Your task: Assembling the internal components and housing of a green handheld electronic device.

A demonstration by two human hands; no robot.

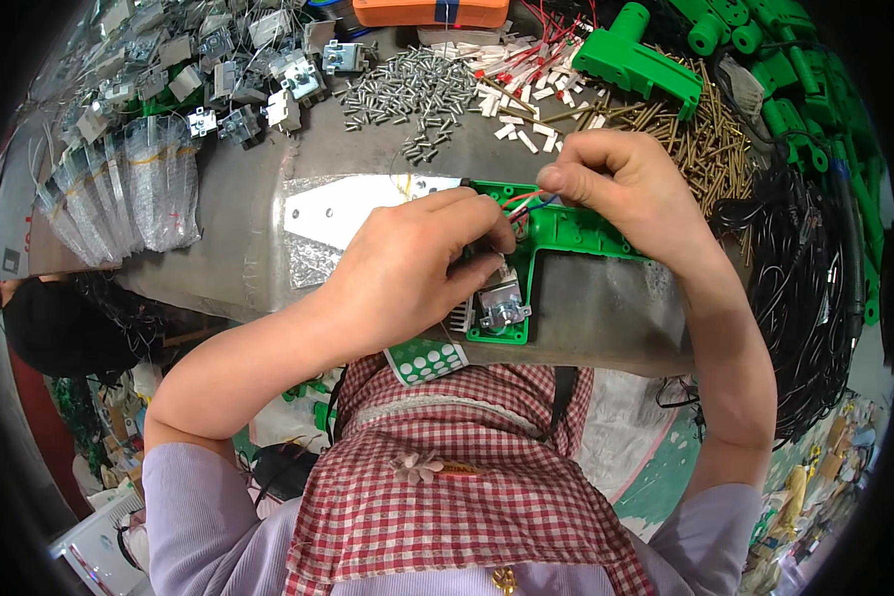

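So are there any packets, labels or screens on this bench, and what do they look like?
Clear bags: far left of the bench, a row of see-through plastic packets of small metal parts, some banded in yellow.
Dotted card: at the near bench edge below the left hand, a small white piece with green dots.
Orange case: top edge, flat, with a dark strip.
No screens in view.

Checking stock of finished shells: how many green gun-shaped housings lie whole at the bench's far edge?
1: a green housing beyond the right hand. More green parts crowd the far right corner, partly hidden.
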